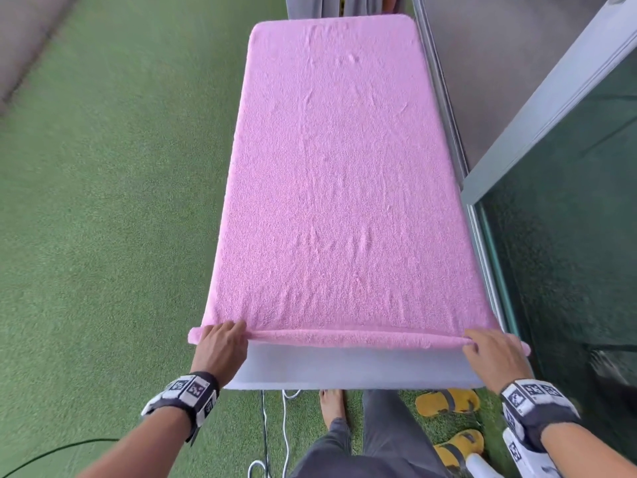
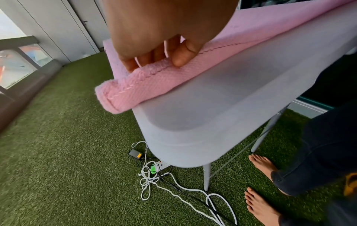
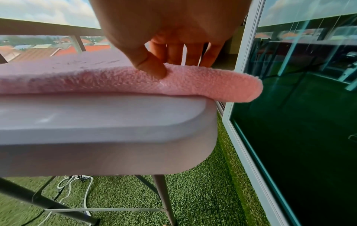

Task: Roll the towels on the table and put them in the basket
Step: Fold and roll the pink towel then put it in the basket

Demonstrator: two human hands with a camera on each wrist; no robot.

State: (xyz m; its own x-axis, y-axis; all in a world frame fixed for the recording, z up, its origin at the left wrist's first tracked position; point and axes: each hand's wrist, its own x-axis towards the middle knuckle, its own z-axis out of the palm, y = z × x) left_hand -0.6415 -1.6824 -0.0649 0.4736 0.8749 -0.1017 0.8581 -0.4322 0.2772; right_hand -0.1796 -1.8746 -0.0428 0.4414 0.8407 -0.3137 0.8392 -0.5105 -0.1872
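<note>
From the head view, a pink towel (image 1: 339, 174) lies flat along the white counter (image 1: 348, 369) and covers almost all of it; only a bare strip at the 6 o'clock end is free. The near edge of the towel is turned over into a thin roll (image 1: 355, 339) that crosses the counter from side to side. The left hand (image 1: 222, 346) holds this roll at its 9 o'clock end, and the right hand (image 1: 491, 353) holds it at its 3 o'clock end. Both ends of the roll reach a little past the counter sides. Green artificial grass (image 1: 103, 201) covers the floor, and yellow sandals (image 1: 448, 401) lie at 5 o'clock, beside a bare foot (image 1: 331, 403).

From the left wrist view, the grip of the left hand (image 2: 160, 50) is pinching the roll: the thumb (image 2: 183, 56) presses on the near side with the stitched hem, and the fingers (image 2: 133, 64) curl behind it. White and black cables (image 2: 154, 175) lie on the grass under the counter.

From the right wrist view, the grip of the right hand (image 3: 173, 50) is also pinching the roll, thumb (image 3: 152, 67) in front and fingers (image 3: 193, 56) behind. The end of the roll hangs free past the counter corner, at 3 o'clock, near a glass door (image 3: 299, 107).
</note>
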